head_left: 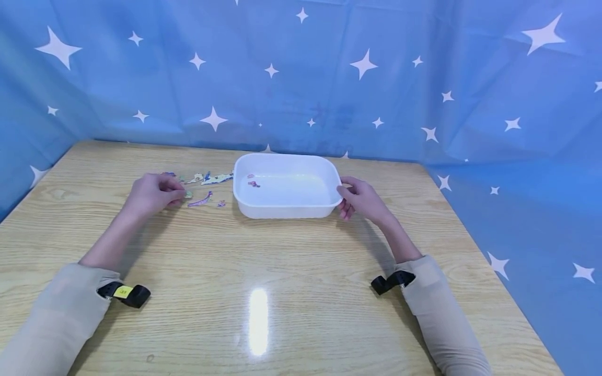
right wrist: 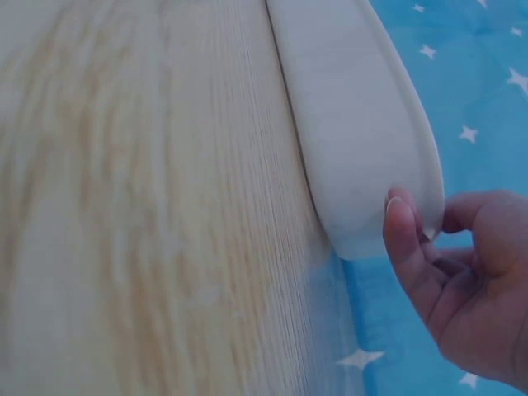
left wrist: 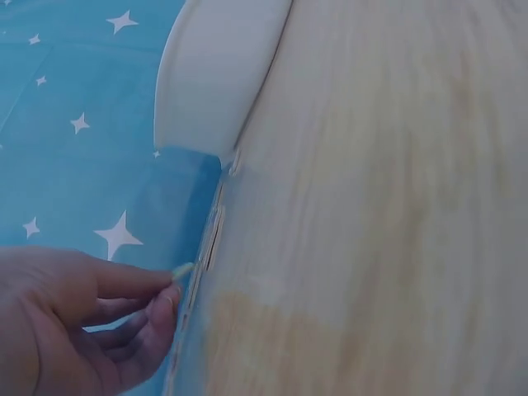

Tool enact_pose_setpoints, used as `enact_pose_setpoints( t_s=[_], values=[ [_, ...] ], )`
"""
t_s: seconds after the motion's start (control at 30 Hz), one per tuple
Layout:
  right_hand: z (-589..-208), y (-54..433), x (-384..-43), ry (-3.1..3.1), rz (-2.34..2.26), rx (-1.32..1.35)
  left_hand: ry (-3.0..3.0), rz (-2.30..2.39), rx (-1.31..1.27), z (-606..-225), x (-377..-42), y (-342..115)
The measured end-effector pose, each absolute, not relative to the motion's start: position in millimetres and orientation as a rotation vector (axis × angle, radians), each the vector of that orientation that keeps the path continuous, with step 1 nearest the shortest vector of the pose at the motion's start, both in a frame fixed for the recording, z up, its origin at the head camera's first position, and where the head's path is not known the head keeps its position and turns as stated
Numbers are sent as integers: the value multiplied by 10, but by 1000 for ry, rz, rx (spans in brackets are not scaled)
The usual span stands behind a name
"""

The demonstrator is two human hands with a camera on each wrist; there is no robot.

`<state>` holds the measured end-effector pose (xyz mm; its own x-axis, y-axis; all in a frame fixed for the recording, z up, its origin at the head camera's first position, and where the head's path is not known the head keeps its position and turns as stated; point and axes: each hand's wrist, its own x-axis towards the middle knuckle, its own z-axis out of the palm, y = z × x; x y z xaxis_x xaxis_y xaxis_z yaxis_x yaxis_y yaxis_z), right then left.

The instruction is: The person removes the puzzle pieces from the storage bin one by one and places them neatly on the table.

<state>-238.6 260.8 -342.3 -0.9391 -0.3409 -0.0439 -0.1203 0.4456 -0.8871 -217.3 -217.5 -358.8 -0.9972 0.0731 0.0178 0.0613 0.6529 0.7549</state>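
A white plastic basin (head_left: pixel 284 211) stands on the table, with a couple of small reddish scraps (head_left: pixel 254 184) lying inside at its left. My right hand (head_left: pixel 361 199) grips the basin's right rim between thumb and fingers; the right wrist view shows the fingers (right wrist: pixel 404 239) against the outer wall. Left of the basin, my left hand (head_left: pixel 154 194) pinches a small pale green scrap (left wrist: pixel 183 270) between thumb and forefinger, just above the table. Beside that hand lie several thin, flat, colourful scraps, among them a purple strip (head_left: pixel 200 200) and a longer yellow-green one (head_left: pixel 217 179).
The wooden table (head_left: pixel 301 271) reaches back to a blue curtain (head_left: pixel 301 78) with white stars. Each wrist wears a black strap, the left strap (head_left: pixel 134 295) with a yellow label. A bright light reflection lies on the table's front half.
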Motion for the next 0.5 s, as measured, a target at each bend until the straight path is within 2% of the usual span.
enact_pose_setpoints(
  t_s=[0.5],
  values=[
    [-3425,2608,-2386,2479,-1488,-398,2816,1199,43,-3560,-2167,-2238]
  ],
)
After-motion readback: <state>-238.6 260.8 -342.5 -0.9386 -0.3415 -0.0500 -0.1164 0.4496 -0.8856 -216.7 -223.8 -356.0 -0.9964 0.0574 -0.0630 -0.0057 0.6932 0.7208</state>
